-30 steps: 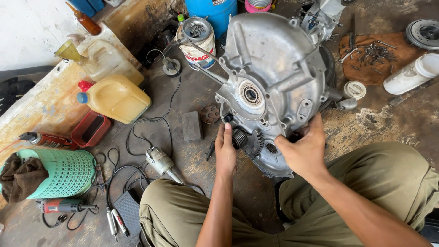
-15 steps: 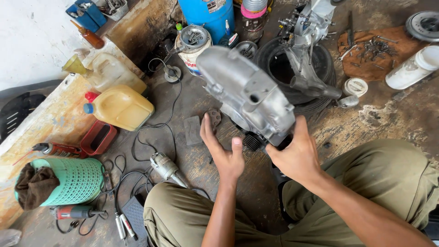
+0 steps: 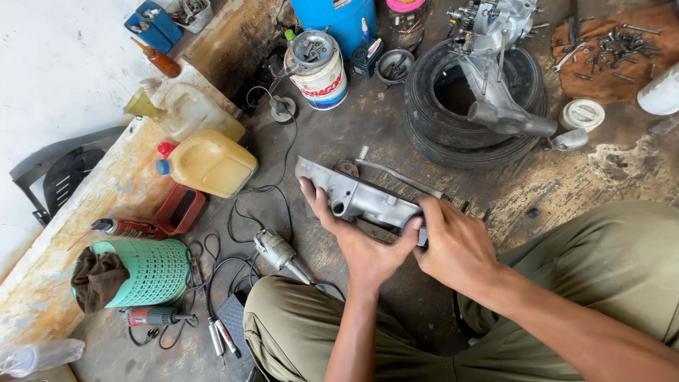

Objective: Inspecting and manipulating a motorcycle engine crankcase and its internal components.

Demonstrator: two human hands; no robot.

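— Seemingly mid-lift: what does the head view show in hand?

— A grey cast-metal engine cover (image 3: 361, 199), seen edge-on and held just above the oily workshop floor (image 3: 339, 138). The left hand (image 3: 357, 244) cups its underside, fingers wrapped round the near-left edge; the right hand (image 3: 453, 244) clamps the right end. Both grips are closed firmly on the casting.

— And around it?

— A bent metal lever (image 3: 396, 173) lies on the floor just behind the cover. Farther back, an engine block (image 3: 495, 64) rests on a black tyre (image 3: 474, 134). To the left sit a yellow jerrycan (image 3: 209, 163), a red tray (image 3: 180, 209), a green mesh basket (image 3: 145, 272) with a rag, and an angle grinder (image 3: 279, 251) near the person's knee.

— Which step is this?

— By appearance, turning the cover over for inspection or moving it aside. Any next move calls for keeping both hands on it, since the casting looks heavy and greasy, and for picking a bare patch of floor among the cables.
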